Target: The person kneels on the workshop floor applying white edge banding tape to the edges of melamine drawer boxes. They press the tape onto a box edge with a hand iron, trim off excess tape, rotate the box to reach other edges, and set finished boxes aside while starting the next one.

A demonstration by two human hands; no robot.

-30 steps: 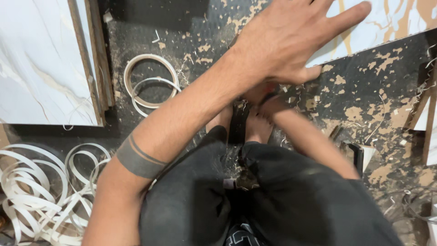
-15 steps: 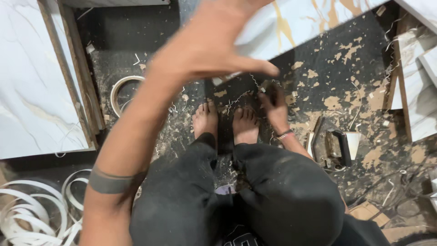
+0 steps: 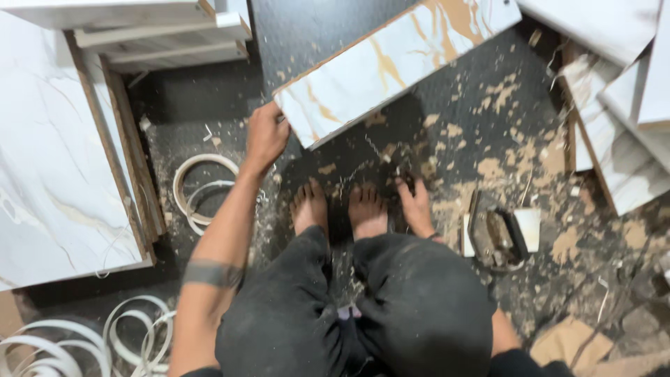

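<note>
I squat on a dark floor strewn with sawdust, my bare feet (image 3: 338,209) in the middle of the view. My left hand (image 3: 266,135) grips the near left corner of a long white board with gold marble veining (image 3: 391,63), which lies slanted toward the upper right. My right hand (image 3: 417,204) rests on the floor beside my right foot, fingers spread on the sawdust, holding nothing.
A large white marble-pattern panel (image 3: 49,167) lies at the left, with stacked boards (image 3: 160,31) above it. Coils of white edge banding (image 3: 202,188) lie by my left arm and at the bottom left (image 3: 77,342). A small hand tool (image 3: 499,234) sits right of my hand. More panels (image 3: 621,105) at the right.
My left hand, which filled the view close to the camera, has reached out and taken hold of the veined board's corner. My right hand stays on the floor by my feet.
</note>
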